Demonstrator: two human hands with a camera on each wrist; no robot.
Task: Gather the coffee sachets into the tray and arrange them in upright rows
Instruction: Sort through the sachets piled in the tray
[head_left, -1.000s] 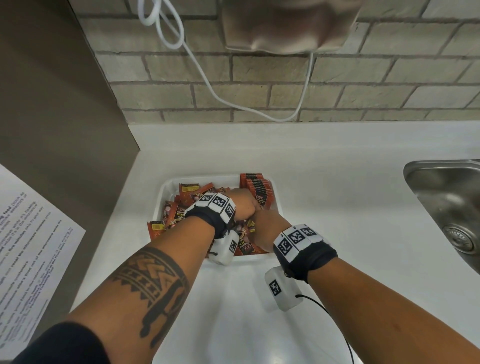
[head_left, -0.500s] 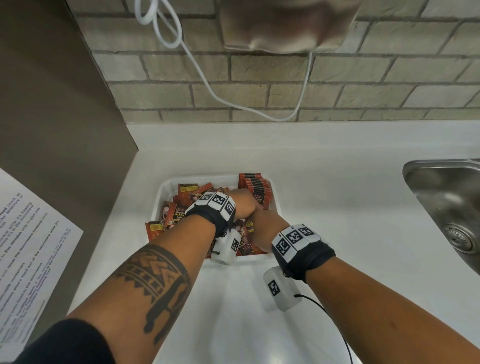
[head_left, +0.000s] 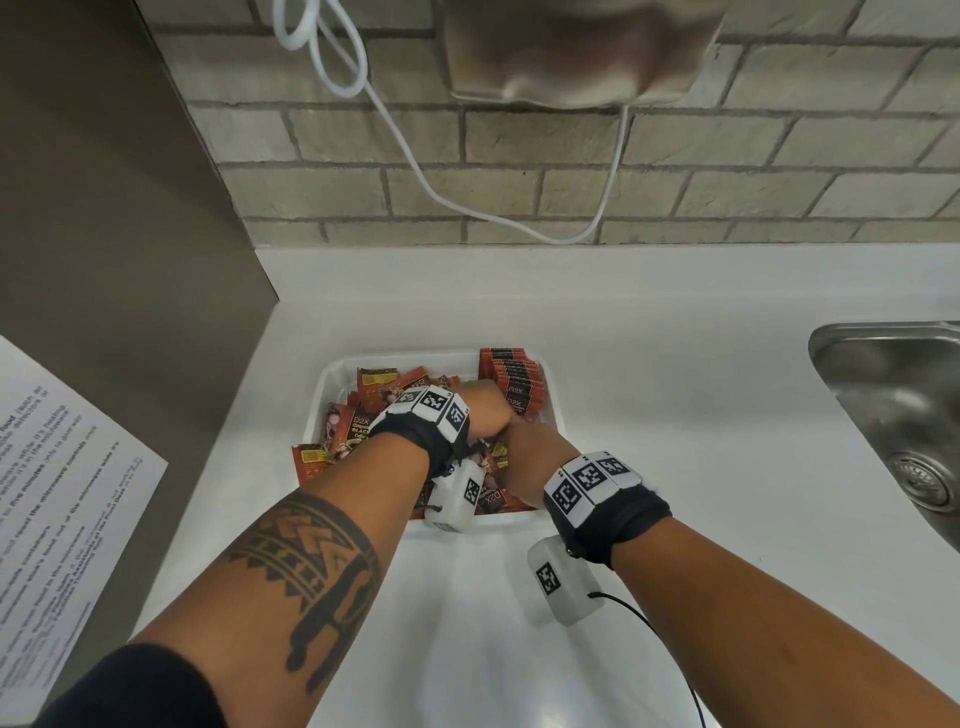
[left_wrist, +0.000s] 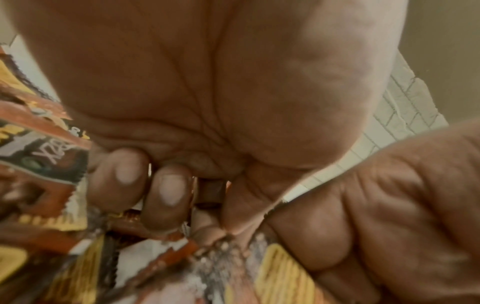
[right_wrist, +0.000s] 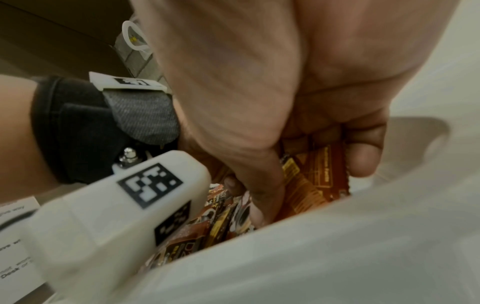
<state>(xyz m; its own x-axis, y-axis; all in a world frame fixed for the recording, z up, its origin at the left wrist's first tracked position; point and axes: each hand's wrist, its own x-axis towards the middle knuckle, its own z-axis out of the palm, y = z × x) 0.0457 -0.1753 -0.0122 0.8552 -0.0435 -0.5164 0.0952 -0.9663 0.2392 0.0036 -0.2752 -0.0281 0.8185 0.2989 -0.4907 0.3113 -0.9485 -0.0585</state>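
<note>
A white tray (head_left: 332, 379) on the counter holds a loose heap of orange-brown coffee sachets (head_left: 353, 426), and one sachet (head_left: 310, 464) hangs over its left rim. An upright row of sachets (head_left: 514, 379) stands at the tray's back right. My left hand (head_left: 480, 410) and right hand (head_left: 524, 452) meet in the middle of the tray. In the left wrist view the left fingers (left_wrist: 168, 191) curl round a thin stack of sachets (left_wrist: 210, 191). In the right wrist view the right hand (right_wrist: 298, 181) pinches a bundle of sachets (right_wrist: 319, 176) between thumb and fingers, just inside the tray's near rim (right_wrist: 311, 246).
A steel sink (head_left: 893, 415) lies at the right edge of the counter. A brick wall (head_left: 519, 171) with a white cable (head_left: 415, 156) and a wall-mounted unit (head_left: 576, 47) stands behind. A brown panel (head_left: 104, 234) with a printed notice (head_left: 57, 493) is at left.
Both hands stay together in the tray's middle; they have barely shifted, only working the sachets between them.
</note>
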